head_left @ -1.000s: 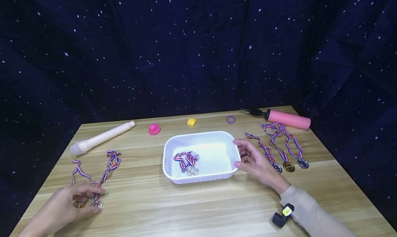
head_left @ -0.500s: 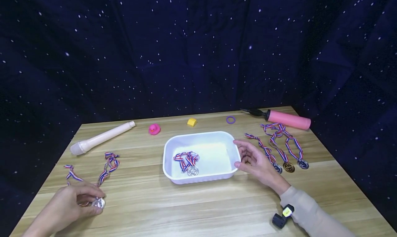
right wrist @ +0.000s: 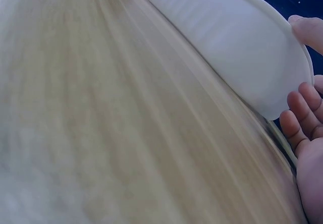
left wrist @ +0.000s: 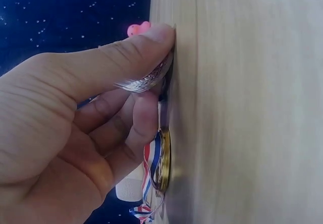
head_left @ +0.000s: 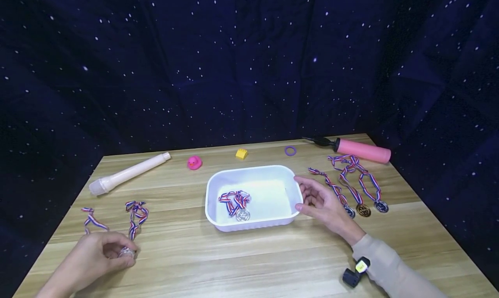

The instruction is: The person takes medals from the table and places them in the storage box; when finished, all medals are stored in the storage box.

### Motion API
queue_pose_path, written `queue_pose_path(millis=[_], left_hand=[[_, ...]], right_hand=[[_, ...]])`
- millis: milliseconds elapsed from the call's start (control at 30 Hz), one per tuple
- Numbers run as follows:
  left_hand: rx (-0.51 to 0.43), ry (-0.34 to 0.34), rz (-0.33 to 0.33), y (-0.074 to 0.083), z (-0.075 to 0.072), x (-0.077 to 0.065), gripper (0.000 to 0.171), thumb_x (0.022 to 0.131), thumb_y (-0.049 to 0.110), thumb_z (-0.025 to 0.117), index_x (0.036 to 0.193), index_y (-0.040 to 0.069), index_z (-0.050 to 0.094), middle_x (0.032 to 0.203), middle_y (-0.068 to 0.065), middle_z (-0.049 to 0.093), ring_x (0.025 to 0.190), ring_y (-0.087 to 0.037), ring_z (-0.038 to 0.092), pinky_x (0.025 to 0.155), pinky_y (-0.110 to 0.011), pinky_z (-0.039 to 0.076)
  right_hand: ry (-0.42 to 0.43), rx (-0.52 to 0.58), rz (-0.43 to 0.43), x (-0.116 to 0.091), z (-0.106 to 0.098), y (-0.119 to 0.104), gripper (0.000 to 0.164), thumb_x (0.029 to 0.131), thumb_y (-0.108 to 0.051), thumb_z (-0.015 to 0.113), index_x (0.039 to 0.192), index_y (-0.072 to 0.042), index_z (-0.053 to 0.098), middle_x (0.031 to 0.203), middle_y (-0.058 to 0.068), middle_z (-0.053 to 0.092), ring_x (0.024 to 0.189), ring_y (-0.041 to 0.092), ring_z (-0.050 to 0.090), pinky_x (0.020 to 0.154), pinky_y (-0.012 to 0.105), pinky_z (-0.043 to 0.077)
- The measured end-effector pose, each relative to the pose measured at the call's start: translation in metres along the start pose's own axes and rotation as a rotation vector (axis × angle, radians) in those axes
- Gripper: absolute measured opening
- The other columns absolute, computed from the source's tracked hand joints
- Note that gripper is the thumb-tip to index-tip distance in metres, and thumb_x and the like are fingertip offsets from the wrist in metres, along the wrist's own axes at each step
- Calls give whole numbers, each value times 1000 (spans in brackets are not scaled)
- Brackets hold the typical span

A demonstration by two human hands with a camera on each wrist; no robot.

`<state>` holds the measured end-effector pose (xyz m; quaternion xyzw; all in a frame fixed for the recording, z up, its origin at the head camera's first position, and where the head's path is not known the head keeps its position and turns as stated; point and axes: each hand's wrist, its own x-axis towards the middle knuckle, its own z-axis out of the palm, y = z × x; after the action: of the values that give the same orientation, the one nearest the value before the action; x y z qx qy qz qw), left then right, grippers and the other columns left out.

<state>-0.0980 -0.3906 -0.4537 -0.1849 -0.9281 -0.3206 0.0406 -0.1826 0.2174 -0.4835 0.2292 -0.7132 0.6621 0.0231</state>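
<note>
My left hand (head_left: 97, 257) pinches a silver medal (head_left: 126, 252) by its disc, low over the table at the front left. In the left wrist view the silver medal (left wrist: 147, 80) stands tilted between thumb and fingers. A gold medal (left wrist: 163, 161) lies behind the fingers; the hand hides it in the head view. The striped ribbon (head_left: 136, 215) of the silver medal trails away on the wood. My right hand (head_left: 321, 205) holds the right end of a white plastic tub (head_left: 253, 224), thumb and forefinger at its rim. Inside the tub rests another silver medal (head_left: 243, 215) with its bunched ribbon.
Right of the tub lie several ribboned medals (head_left: 363, 210), with a pink hand pump (head_left: 362, 150) behind them. Along the back are a purple ring (head_left: 290, 150), a yellow block (head_left: 241, 153), a pink rubber duck (head_left: 194, 162) and a pale toy microphone (head_left: 130, 173).
My left hand has taken the silver medal between thumb and fingers and shifted slightly right, dragging its ribbon nearer. The right hand and the tub have stayed put.
</note>
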Motion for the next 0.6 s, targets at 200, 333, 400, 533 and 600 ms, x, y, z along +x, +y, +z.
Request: queue_pose_path(millis=[200,333,400,533,600], left_hand=[[32,30,81,7,2,9,34,79,6,99,97,30,84,91,18,80,78,2,70,71,-9,55],[39,52,89,17,2,17,33,83,4,96,99,31,84,92,19,79,80,1,70,72,-10,53],[27,51,77,23,2,21,30,86,5,94,100,29,84,93,18,80,79,0,70,69,-12,54],[-26,29,35,36,1,28,24,91,5,91,103,24,84,97,11,82,82,-2,76,69,-17,60],[-51,21,15,41,1,32,22,92,5,89,105,22,84,99,9,83,83,-3,77,69,-18,63]], right_hand=[[-19,7,4,0,-1,1,74,93,8,83,159,1,52,131,28,60,112,26,64,96,26,62],[-24,12,-2,1,-1,1,73,93,8,82,159,1,52,132,29,60,113,28,65,95,27,62],[-27,12,-4,1,-1,1,73,93,8,82,159,1,52,133,29,60,113,29,65,95,27,62],[-31,13,0,2,-1,1,73,94,8,82,160,1,51,133,29,60,113,29,65,95,26,63],[-31,18,3,2,-1,1,73,94,8,82,160,2,51,134,29,60,113,29,64,94,26,63]])
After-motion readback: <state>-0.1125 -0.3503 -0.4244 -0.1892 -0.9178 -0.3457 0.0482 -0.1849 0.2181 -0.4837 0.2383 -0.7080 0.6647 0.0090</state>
